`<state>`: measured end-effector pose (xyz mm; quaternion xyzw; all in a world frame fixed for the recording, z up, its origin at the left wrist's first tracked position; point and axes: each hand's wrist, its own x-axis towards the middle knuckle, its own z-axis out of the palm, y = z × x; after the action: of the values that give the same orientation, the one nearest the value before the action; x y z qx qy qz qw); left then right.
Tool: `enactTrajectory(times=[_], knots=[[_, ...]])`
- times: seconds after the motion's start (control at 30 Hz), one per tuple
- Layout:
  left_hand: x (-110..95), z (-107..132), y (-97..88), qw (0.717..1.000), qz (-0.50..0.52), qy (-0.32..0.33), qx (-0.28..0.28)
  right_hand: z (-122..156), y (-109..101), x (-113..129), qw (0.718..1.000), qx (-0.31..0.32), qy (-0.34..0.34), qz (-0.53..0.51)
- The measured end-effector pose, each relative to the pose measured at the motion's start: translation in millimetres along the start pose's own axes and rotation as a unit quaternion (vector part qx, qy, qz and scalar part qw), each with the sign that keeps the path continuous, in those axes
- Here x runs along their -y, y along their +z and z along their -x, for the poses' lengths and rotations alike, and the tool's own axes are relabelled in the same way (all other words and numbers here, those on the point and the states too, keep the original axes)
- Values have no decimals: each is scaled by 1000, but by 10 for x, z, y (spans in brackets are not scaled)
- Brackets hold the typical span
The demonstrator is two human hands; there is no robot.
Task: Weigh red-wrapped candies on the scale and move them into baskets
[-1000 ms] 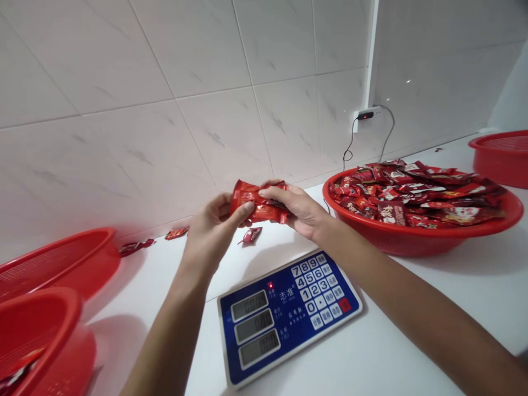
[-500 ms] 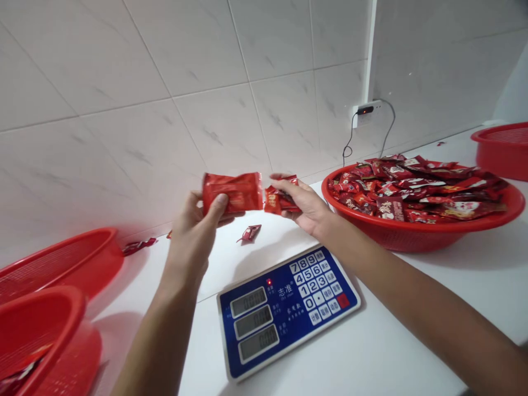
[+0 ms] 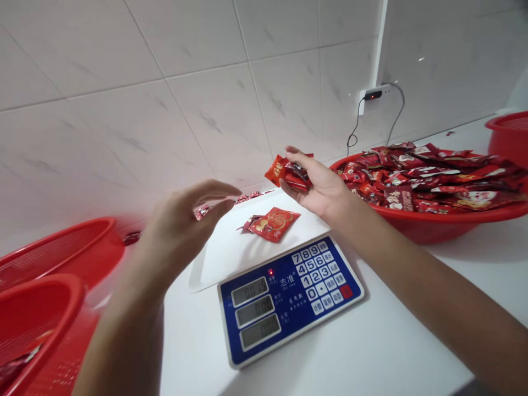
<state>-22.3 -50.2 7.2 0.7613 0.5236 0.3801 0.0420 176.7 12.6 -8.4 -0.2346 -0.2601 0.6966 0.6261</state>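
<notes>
My right hand point(image 3: 315, 184) is closed around several small red-wrapped snack packets point(image 3: 291, 171), held above the back right of the white scale pan point(image 3: 231, 253). On the pan a flat red packet with gold print point(image 3: 278, 223) lies partly over a smaller dark red wrapped piece point(image 3: 247, 224). To the left my left hand point(image 3: 190, 220) hovers over the pan's edge, empty, with thumb and curved fingers apart. In front sits the scale's blue panel point(image 3: 289, 297), its upper display lit with a small number.
A red basin point(image 3: 437, 220) heaped with wrapped packets stands at the right, another red basket point(image 3: 509, 135) behind it. Two red baskets point(image 3: 74, 242) are at the left. Small wrapped pieces point(image 3: 249, 196) lie along the tiled wall, which carries a power socket point(image 3: 373, 95).
My left hand has let go of the red packet, which now lies on the scale pan, and moved left. My right hand has risen slightly with its packets. The display reading has changed.
</notes>
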Motion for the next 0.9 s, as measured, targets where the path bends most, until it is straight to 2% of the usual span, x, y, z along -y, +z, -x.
enactTrajectory(times=[0.07, 0.13, 0.27, 0.37, 0.47, 0.57, 0.77, 0.9], knots=[[-154, 59, -26, 999, 44, 11, -29, 51, 30, -19, 1000, 24, 6, 2], [-288, 109, 18, 996, 46, 45, -54, 121, 69, -47, 998, 59, 20, 9], [-414, 139, 186, 977, -75, 173, -104, 266, 155, -146, 992, 115, 52, 17], [-413, 121, 273, 956, -159, 223, -105, 322, 199, -225, 987, 124, 96, -22], [-402, 111, 310, 951, -195, 218, -104, 325, 210, -268, 982, 116, 135, -55], [-409, 115, 321, 953, -200, 202, -105, 317, 200, -276, 982, 112, 143, -60], [-400, 107, 311, 964, -211, 154, -46, 323, 186, -292, 984, 79, 156, -45], [-343, 94, 318, 985, -134, 104, -37, 255, 151, -376, 983, 68, 166, -41]])
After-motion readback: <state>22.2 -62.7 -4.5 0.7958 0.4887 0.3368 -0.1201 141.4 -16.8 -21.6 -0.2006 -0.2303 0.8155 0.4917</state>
